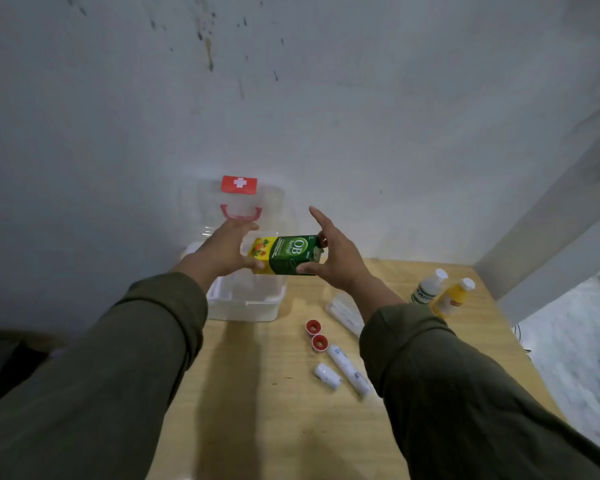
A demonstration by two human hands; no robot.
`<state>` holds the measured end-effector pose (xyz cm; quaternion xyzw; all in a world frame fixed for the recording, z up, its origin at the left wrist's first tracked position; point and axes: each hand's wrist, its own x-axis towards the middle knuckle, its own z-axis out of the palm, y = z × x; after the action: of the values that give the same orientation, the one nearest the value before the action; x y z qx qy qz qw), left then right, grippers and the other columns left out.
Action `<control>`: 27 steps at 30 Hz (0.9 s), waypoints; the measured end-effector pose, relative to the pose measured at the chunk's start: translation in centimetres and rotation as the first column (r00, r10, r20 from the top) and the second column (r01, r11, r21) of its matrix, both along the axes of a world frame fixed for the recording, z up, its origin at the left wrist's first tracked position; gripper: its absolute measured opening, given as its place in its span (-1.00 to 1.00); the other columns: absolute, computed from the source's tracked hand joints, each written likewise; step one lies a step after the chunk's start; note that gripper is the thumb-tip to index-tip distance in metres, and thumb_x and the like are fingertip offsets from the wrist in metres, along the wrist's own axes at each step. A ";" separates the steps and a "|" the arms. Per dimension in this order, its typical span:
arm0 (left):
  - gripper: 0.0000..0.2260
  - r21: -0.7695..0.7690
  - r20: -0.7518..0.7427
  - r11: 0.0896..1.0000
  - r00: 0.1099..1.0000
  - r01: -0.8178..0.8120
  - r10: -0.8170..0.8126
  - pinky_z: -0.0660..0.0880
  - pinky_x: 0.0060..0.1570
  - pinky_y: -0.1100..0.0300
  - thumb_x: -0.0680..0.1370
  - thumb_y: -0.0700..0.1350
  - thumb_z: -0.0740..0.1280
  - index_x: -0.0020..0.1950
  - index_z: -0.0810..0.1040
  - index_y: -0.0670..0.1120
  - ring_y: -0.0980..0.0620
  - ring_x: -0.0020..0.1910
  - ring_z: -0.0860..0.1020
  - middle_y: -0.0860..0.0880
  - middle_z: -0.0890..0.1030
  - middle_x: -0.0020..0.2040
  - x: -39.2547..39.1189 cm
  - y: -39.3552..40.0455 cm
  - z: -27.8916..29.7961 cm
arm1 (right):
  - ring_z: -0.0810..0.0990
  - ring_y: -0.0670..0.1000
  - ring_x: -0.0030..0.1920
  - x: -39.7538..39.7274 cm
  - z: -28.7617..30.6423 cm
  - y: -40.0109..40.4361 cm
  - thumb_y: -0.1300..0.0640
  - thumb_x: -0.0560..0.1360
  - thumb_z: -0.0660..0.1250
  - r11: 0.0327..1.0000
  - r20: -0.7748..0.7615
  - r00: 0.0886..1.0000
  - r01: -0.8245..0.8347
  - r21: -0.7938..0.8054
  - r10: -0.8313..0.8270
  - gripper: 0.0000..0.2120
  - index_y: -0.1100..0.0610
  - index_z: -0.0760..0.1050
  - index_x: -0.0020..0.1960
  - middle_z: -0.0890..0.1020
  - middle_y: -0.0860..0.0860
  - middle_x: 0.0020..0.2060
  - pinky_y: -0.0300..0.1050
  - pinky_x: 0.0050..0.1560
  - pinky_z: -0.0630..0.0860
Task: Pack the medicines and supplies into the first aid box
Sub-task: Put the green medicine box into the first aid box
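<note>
A green and yellow medicine carton [286, 255] hangs sideways above the open first aid box [246, 303], a clear plastic case at the back of the table. The box's lid [239, 199] stands upright against the wall, showing a red label with a white cross and a red handle. My left hand [224, 251] grips the carton's yellow end. At the green end, my right hand [333, 252] holds it, forefinger stretched upward. On the table lie two red-capped rolls [316, 336], two white tubes [340, 370], a clear packet [343, 311], a white bottle [428, 285] and a yellow bottle [452, 296].
The wooden table [257, 393] stands against a grey stained wall. Its right edge runs beside a pale floor [575, 358]. My dark green sleeves cover much of the table's front.
</note>
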<state>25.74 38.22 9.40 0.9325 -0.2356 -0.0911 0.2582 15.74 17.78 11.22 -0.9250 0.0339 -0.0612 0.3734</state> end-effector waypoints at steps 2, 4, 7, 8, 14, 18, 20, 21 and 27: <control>-0.13 0.046 -0.001 0.996 0.997 -0.080 0.080 0.21 0.40 -0.06 0.26 0.13 0.55 0.47 0.23 0.02 -0.09 0.48 0.17 -0.11 0.22 0.50 0.0 2.1 -1.1 | 0.49 0.07 0.13 0.5 0.0 0.8 0.15 0.28 0.56 0.998 -0.031 0.999 -0.038 -0.053 0.036 -0.01 -0.13 0.02 0.50 0.50 0.13 0.12 -0.12 0.14 0.40; -0.05 0.114 -0.023 0.984 0.990 -0.137 0.140 0.15 0.42 -0.14 0.25 0.20 0.53 0.51 0.12 0.06 -0.07 0.53 0.03 -0.07 0.09 0.55 -0.3 3.7 -2.2 | 0.49 0.08 0.13 1.0 -0.1 1.5 0.14 0.28 0.56 0.994 -0.061 0.997 -0.060 -0.096 0.054 -0.01 -0.13 0.01 0.50 0.49 0.14 0.13 -0.13 0.12 0.38; 0.05 0.150 -0.095 0.976 0.981 -0.155 0.171 0.03 0.44 -0.20 0.24 0.22 0.53 0.54 -0.03 0.09 -0.09 0.55 -0.15 -0.07 -0.09 0.57 -0.8 5.0 -3.7 | 0.49 0.11 0.15 1.9 -0.6 2.5 0.13 0.27 0.57 0.987 -0.099 0.992 -0.086 -0.135 0.073 0.01 -0.15 0.00 0.49 0.50 0.15 0.13 -0.08 0.14 0.40; 0.07 0.146 -0.116 0.977 0.978 -0.155 0.172 0.01 0.44 -0.21 0.24 0.21 0.54 0.54 -0.06 0.10 -0.10 0.54 -0.19 -0.08 -0.13 0.57 -1.0 5.3 -4.0 | 0.49 0.12 0.16 2.2 -0.8 2.8 0.11 0.27 0.57 0.985 -0.103 0.992 -0.084 -0.151 0.068 0.01 -0.16 0.00 0.49 0.51 0.15 0.14 -0.03 0.17 0.41; 0.12 0.151 -0.143 0.970 0.967 -0.189 0.210 -0.09 0.47 -0.13 0.23 0.23 0.53 0.54 -0.15 0.09 -0.19 0.53 -0.23 -0.18 -0.20 0.56 -1.1 6.4 -5.7 | 0.41 0.13 0.26 3.5 -2.7 3.0 0.02 0.28 0.55 0.977 -0.116 0.993 -0.054 -0.206 0.031 -0.01 -0.15 -0.01 0.50 0.50 0.13 0.23 0.14 0.25 0.37; 0.15 0.180 -0.150 0.966 0.966 -0.184 0.212 -0.11 0.48 -0.11 0.21 0.27 0.52 0.54 -0.18 0.07 -0.20 0.53 -0.23 -0.21 -0.20 0.55 -0.8 6.5 -5.8 | 0.43 0.13 0.25 4.5 -2.3 2.4 0.02 0.27 0.56 0.975 -0.118 0.991 -0.083 -0.205 0.059 0.00 -0.16 0.00 0.49 0.51 0.13 0.21 0.17 0.27 0.38; 0.16 0.198 -0.149 0.964 0.966 -0.179 0.211 -0.10 0.47 -0.12 0.20 0.29 0.51 0.54 -0.19 0.07 -0.21 0.53 -0.22 -0.22 -0.19 0.55 -0.7 6.5 -5.8 | 0.43 0.13 0.24 4.9 -1.9 2.1 0.02 0.26 0.57 0.969 -0.120 0.989 -0.107 -0.223 0.082 0.00 -0.16 0.01 0.49 0.52 0.13 0.19 0.13 0.25 0.38; 0.16 0.206 -0.145 0.962 0.967 -0.179 0.211 -0.08 0.47 -0.12 0.19 0.30 0.51 0.54 -0.19 0.07 -0.22 0.53 -0.21 -0.22 -0.18 0.55 -0.6 6.5 -5.8 | 0.43 0.13 0.23 5.2 -1.6 2.1 0.03 0.27 0.57 0.963 -0.128 0.987 -0.128 -0.238 0.099 -0.01 -0.15 0.01 0.49 0.52 0.14 0.19 0.10 0.24 0.37; 0.20 0.223 -0.129 0.958 0.969 -0.180 0.212 -0.05 0.46 -0.13 0.16 0.35 0.49 0.53 -0.20 0.06 -0.23 0.53 -0.17 -0.23 -0.15 0.55 -0.4 6.7 -5.9 | 0.38 0.12 0.24 6.2 -2.1 3.7 0.01 0.27 0.56 0.935 -0.147 0.981 -0.170 -0.311 0.130 -0.01 -0.14 0.00 0.49 0.52 0.10 0.21 0.07 0.21 0.32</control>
<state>25.31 44.89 3.50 0.9636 -0.1107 -0.1601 0.1834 21.91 21.52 9.15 -0.9755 -0.0242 0.0202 0.2179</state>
